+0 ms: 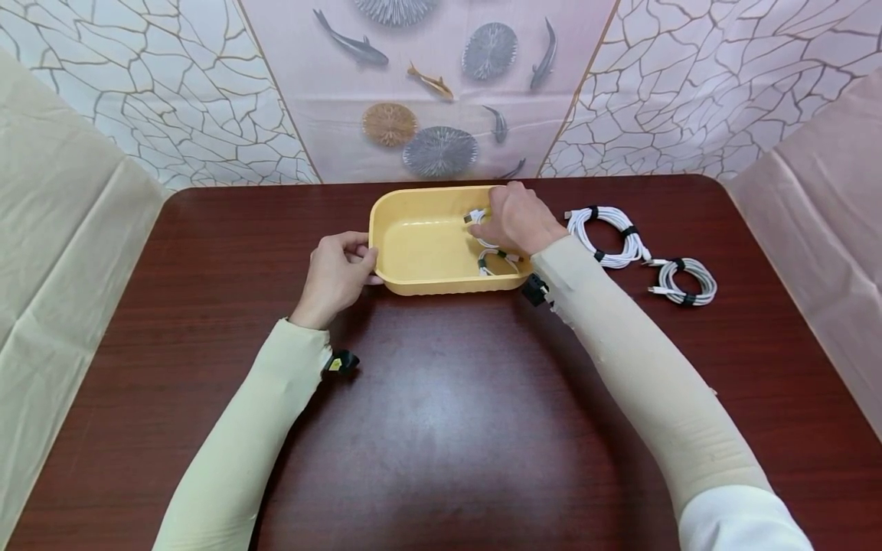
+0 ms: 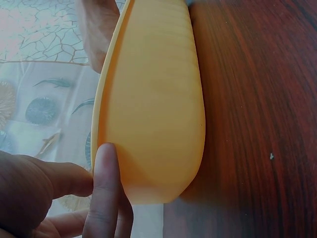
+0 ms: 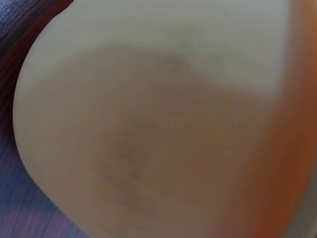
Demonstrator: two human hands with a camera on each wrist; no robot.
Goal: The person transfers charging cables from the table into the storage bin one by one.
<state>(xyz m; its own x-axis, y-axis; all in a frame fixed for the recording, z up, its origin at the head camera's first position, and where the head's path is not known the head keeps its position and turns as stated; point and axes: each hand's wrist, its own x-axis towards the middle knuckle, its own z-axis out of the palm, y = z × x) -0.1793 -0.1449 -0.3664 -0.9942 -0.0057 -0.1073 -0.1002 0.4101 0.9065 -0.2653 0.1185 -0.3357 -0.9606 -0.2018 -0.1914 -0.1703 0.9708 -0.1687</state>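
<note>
A yellow plastic tray (image 1: 422,288) stands toward the far edge of the table. At its left end my left hand (image 1: 336,277) pinches the wall near the rim; in the left wrist view, a finger (image 2: 105,186) lies along the tray's side. My right hand (image 1: 515,218) reaches into the tray's right end, thumb and fingers around a coiled white cable (image 1: 475,217) that it partly covers. Nearer me in the same end lies a second small coiled cable (image 1: 498,262) with a dark strap. In the right wrist view, the tray wall (image 3: 148,124) hides the fingers.
To the right of the tray lie a large white cable coil (image 1: 606,237) with black straps and a smaller grey-white coil (image 1: 684,282). They rest on the dark red-brown wooden table (image 1: 427,428). A patterned cloth (image 1: 441,84) hangs behind the table's far edge.
</note>
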